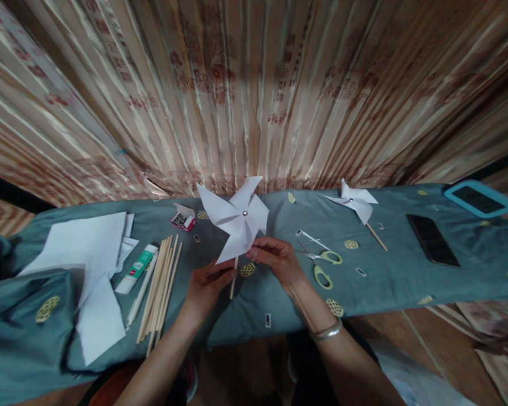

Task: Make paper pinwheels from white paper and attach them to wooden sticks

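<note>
A white paper pinwheel (237, 223) with a silver pin at its centre is held up over the middle of the table. Its thin wooden stick (233, 286) points down towards me. My left hand (211, 285) is closed round the stick just below the paper blades. With thumb and forefinger, my right hand (275, 259) pinches the tip of a lower right blade. Right of that hand lie scissors with pale green handles (323, 268), blades apart. A second white pinwheel (355, 201) on a stick rests farther right on the cloth.
The table has a grey-green cloth (237, 327). At left lie white paper sheets (88, 237), a green and white glue tube (138, 268), a white pen (141, 290) and several wooden sticks (161, 287). A small open box (183, 219) sits behind. A phone (432, 239) and blue-framed device (479, 198) lie right.
</note>
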Motion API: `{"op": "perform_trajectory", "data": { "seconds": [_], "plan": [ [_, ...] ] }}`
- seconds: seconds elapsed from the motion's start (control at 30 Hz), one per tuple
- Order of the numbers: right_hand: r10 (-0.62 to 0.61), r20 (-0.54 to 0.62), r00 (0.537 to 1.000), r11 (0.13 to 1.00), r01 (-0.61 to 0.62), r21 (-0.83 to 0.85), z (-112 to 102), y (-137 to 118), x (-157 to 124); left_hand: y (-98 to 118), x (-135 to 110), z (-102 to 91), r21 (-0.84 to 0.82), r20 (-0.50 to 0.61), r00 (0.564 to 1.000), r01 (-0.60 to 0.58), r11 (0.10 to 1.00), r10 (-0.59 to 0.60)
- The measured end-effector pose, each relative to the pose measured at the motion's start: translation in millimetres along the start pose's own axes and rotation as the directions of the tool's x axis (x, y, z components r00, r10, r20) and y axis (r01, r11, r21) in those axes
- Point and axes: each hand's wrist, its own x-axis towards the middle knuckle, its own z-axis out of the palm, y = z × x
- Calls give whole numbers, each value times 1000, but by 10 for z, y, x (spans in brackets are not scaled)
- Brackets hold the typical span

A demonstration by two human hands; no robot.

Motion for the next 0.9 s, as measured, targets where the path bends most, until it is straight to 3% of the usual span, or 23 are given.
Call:
{"op": "perform_trajectory", "data": {
  "seconds": [0.13,0.2,0.33,0.5,0.9],
  "plan": [
    [-50,-30,998,997,48,-65,-172,-81,23,26,-4,-5,-5,-48,998,32,999,-32],
    [-120,-145,982,992,112,-64,-302,-146,65,41,-11,-14,-11,-54,998,39,999,-39],
    [-254,-356,899,967,237,-91,-470,-237,159,65,-35,-17,4,1,999,43,999,-43],
    [-219,-299,929,976,205,-78,-429,-219,196,77,-58,-4,33,59,997,49,998,-50],
    [-140,-264,954,990,136,-35,-310,-163,141,85,-56,-14,46,31,999,35,998,-36]
  ]
}}
